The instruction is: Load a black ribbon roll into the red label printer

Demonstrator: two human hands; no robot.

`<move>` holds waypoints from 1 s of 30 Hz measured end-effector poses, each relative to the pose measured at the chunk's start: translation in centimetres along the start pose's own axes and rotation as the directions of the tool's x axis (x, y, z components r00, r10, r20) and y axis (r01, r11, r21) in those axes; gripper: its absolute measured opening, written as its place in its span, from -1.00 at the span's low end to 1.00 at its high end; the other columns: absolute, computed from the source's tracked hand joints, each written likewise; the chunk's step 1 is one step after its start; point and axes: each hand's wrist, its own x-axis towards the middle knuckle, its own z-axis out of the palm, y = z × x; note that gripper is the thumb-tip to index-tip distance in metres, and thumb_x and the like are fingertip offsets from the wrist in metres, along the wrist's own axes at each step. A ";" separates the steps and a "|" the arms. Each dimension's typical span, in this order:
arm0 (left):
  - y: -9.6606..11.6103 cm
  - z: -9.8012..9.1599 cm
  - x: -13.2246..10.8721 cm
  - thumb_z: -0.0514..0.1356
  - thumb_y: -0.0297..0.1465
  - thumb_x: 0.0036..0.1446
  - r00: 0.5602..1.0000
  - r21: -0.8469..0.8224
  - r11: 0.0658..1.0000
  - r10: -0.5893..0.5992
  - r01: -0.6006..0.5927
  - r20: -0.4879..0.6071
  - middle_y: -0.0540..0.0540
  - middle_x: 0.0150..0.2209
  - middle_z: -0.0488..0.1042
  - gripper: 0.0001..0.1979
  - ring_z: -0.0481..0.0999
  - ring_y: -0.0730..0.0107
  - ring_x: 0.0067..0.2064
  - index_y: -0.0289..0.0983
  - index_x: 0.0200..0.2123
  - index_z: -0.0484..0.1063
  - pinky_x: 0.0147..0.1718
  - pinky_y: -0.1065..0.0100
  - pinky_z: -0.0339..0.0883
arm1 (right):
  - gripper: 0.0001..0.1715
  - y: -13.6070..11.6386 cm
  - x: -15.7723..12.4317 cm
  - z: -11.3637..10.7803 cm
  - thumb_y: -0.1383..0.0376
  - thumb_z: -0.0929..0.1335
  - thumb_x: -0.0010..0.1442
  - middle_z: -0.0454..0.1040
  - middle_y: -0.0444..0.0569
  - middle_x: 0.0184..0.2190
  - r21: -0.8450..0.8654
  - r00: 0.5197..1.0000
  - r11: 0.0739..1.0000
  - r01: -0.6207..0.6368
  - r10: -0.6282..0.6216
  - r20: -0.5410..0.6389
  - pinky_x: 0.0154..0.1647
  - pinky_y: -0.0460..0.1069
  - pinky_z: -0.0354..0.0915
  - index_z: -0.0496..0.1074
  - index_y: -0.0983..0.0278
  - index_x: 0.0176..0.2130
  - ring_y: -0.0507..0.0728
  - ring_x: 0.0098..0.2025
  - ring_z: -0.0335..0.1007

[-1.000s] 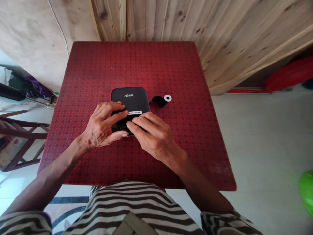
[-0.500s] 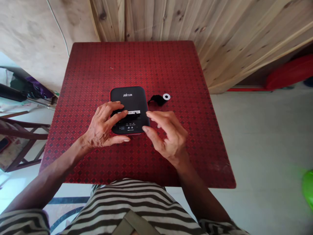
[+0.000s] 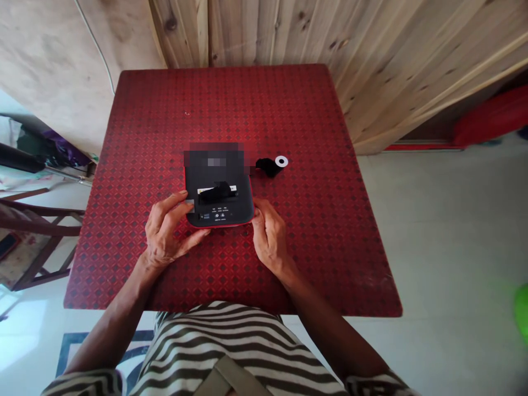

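Note:
A black device with a red edge (image 3: 223, 171) lies on the red patterned table, and part of its top is pixelated. A small black piece (image 3: 216, 191) rests over a white label on its face. My left hand (image 3: 167, 228) is at the device's left side, fingertips on its edge and thumb apart along the near edge. At the near right corner my right hand (image 3: 269, 231) pinches the device between thumb and fingers. Just right of the device lies a black item (image 3: 268, 166) beside a white ring (image 3: 281, 161).
The red table (image 3: 330, 247) stands against a wooden plank wall (image 3: 256, 33). A wooden chair (image 3: 49, 231) is at the left, with a black pole-like object (image 3: 20, 158) above it. A green object (image 3: 522, 311) shows at the right edge.
My left hand has moved left and down off the device's face to its edge. My right hand has closed on the near right corner. The small black piece is now uncovered.

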 end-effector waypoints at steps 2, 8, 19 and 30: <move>0.0 0.0 0.0 0.44 -0.09 0.22 1.000 0.003 1.000 0.001 -0.001 -0.008 -0.26 0.16 0.57 -0.39 0.64 0.09 0.13 -0.17 0.23 0.39 0.07 0.10 0.61 | -0.57 0.1 0.0 0.0 0.19 0.13 0.58 0.66 0.09 -0.01 -0.011 1.000 1.000 0.023 -0.024 -0.015 0.01 0.11 0.53 0.51 0.18 0.11 0.18 -0.02 0.63; 0.1 -0.3 0.0 0.45 -0.13 0.21 1.000 -0.020 1.000 0.007 -0.007 -0.003 -0.26 0.19 0.57 -0.39 0.65 0.11 0.12 -0.16 0.23 0.38 0.04 0.13 0.61 | -0.58 0.1 -0.1 0.1 0.25 0.15 0.58 0.66 0.07 -0.08 -0.014 0.998 0.998 0.060 -0.061 -0.024 0.02 0.11 0.55 0.54 0.18 0.06 0.17 -0.02 0.64; 0.1 -0.6 0.3 0.49 -0.16 0.17 1.000 -0.042 0.999 0.016 -0.016 0.001 -0.28 0.19 0.57 -0.37 0.65 0.10 0.13 -0.20 0.23 0.40 0.06 0.14 0.61 | -0.64 0.1 -0.2 0.0 0.27 0.19 0.56 0.65 0.08 -0.05 0.051 0.999 0.997 0.052 -0.051 -0.020 0.02 0.09 0.53 0.54 0.19 0.03 0.15 -0.03 0.62; 0.1 -1.3 1.2 0.53 -0.20 0.12 1.000 -0.084 0.996 -0.001 0.003 0.024 -0.25 0.18 0.58 -0.43 0.66 0.13 0.11 -0.21 0.12 0.47 0.07 0.18 0.61 | -0.64 0.7 -0.3 0.1 0.25 0.19 0.58 0.65 0.06 -0.06 0.051 0.998 0.997 0.063 -0.061 -0.033 0.00 0.06 0.51 0.53 0.19 0.10 0.14 -0.04 0.61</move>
